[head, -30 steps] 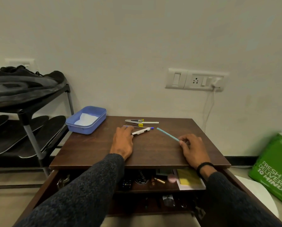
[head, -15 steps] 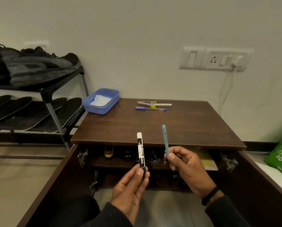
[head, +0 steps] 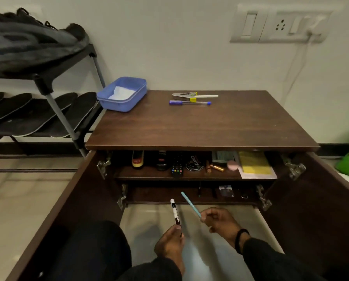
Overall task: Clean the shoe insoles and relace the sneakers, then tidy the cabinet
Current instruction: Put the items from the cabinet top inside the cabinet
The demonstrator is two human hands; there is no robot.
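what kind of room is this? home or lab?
Most likely a home, perhaps an entryway corner: a shoe rack with sneakers and loose insoles, a low wooden cabinet of household odds and ends, and a wall socket.

You had before you a cabinet [head: 202, 126] of dark wood veneer, its top smooth with a dull satin sheen and a visible grain. Its door hinges [head: 295, 169] were bright, shiny metal. The blue tray [head: 127, 102] looked like smooth plastic, with white crumpled paper [head: 121, 94] inside. The marker [head: 175, 211] and the light-blue pen [head: 191, 203] looked like plastic. The shoe rack [head: 58, 110] had matt black joints and grey metal-looking tubes. The insoles [head: 74, 112] were matt and black. The floor [head: 27, 189] was pale and glossy.
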